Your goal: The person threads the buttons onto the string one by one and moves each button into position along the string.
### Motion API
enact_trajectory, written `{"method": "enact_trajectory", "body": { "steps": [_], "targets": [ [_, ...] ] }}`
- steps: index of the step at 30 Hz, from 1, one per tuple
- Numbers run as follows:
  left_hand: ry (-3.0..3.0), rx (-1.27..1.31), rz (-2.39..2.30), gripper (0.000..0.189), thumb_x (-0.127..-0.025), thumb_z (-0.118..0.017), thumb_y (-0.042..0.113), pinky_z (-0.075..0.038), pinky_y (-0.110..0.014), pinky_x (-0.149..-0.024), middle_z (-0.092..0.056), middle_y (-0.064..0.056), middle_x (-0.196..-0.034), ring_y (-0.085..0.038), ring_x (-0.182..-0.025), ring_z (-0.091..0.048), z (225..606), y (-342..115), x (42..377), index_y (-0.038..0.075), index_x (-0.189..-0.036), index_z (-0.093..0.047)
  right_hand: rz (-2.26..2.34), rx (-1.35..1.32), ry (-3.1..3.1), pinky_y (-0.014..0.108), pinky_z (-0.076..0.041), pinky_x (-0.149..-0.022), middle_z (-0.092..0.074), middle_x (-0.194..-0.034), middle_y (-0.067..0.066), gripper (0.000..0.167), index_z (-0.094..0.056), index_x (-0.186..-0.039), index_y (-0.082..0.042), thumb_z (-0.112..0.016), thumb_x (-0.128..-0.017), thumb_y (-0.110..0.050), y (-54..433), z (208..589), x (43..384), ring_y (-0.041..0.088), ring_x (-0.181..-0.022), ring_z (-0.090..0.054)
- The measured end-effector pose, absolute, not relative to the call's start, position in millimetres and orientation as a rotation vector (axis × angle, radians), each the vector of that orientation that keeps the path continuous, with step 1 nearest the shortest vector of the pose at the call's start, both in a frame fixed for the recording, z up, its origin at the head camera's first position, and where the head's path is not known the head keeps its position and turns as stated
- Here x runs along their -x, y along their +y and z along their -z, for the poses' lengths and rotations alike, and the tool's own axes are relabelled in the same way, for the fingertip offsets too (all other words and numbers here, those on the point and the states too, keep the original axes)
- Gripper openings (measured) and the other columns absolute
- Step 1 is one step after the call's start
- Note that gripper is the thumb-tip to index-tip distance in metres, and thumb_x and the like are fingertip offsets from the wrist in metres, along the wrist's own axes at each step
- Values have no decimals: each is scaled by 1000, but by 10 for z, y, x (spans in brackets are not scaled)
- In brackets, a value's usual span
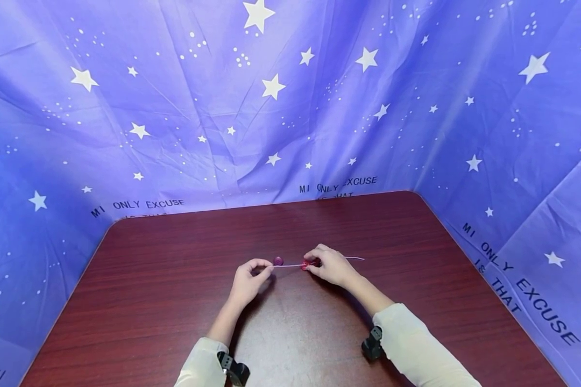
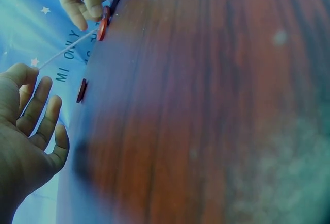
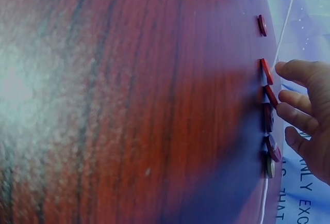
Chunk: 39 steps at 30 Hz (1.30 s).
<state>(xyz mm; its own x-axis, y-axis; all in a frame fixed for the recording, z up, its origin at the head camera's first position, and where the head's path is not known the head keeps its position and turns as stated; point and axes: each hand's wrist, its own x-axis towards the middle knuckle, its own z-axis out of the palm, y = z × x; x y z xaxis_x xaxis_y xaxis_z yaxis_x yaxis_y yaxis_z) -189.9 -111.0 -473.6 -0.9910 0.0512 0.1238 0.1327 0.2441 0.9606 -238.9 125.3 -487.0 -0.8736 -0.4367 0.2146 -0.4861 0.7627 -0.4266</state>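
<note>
A thin pale cord runs between the two hands above the table. My left hand pinches its left end between thumb and index finger; the other fingers are loosely bent in the left wrist view. A red button is on the cord at the fingertips of my right hand, whose thumb and fingers close about it. Several more buttons, red, dark and purple, line up along the cord in the right wrist view, partly hidden by that hand from the head. One separate purple button lies beside the left fingertips.
The dark red wood-grain table has rounded far corners. A blue-violet curtain with white stars and lettering hangs behind it and at both sides. The cord's tail extends right past the right hand. Black wrist cameras sit at the pale sleeves.
</note>
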Motion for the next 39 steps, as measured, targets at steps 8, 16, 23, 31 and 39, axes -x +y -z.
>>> {"method": "enact_trajectory", "body": {
  "steps": [8,16,23,31,39],
  "targets": [
    [-2419,222,1866,10,-85,-66,5,-48,-15,-64,-69,-18,-86,-4,-69,-57,4732,-1084,1917,-3,-90,-67,-1034,-688,-2769,21,-45,-63,-64,-84,-3,19,-71,-96,-12,-74,-78,-19,1186,4799,2384,8,-70,-55],
    [-2414,236,1871,11,-84,-66,4,-49,-15,-69,-69,-19,-88,-5,-74,-60,4693,-1050,1914,-5,-91,-67,-1265,-696,-2711,22,-46,-67,-67,-90,1,16,-71,-96,-9,-71,-81,-15,1059,4751,2360,8,-74,-57],
    [-2411,262,1862,10,-84,-65,1,-51,-16,-72,-69,-21,-89,-9,-77,-63,4677,-1034,1905,-6,-91,-67,-1349,-761,-2701,23,-52,-72,-67,-94,1,15,-70,-97,-10,-70,-83,-16,925,4738,2315,10,-82,-61],
    [-2401,286,1875,11,-84,-65,2,-52,-19,-74,-69,-21,-93,-12,-79,-63,4658,-1018,1891,-6,-92,-67,-1345,-837,-2684,27,-52,-83,-69,-98,0,17,-70,-99,-11,-71,-83,-17,814,4747,2282,15,-96,-63],
    [-2397,291,1886,10,-85,-65,1,-51,-19,-73,-69,-21,-92,-10,-78,-62,4651,-1010,1890,-6,-91,-67,-1494,-833,-2698,26,-53,-84,-70,-100,4,15,-70,-99,-10,-69,-84,-14,792,4762,2272,17,-97,-65]
  ]
}}
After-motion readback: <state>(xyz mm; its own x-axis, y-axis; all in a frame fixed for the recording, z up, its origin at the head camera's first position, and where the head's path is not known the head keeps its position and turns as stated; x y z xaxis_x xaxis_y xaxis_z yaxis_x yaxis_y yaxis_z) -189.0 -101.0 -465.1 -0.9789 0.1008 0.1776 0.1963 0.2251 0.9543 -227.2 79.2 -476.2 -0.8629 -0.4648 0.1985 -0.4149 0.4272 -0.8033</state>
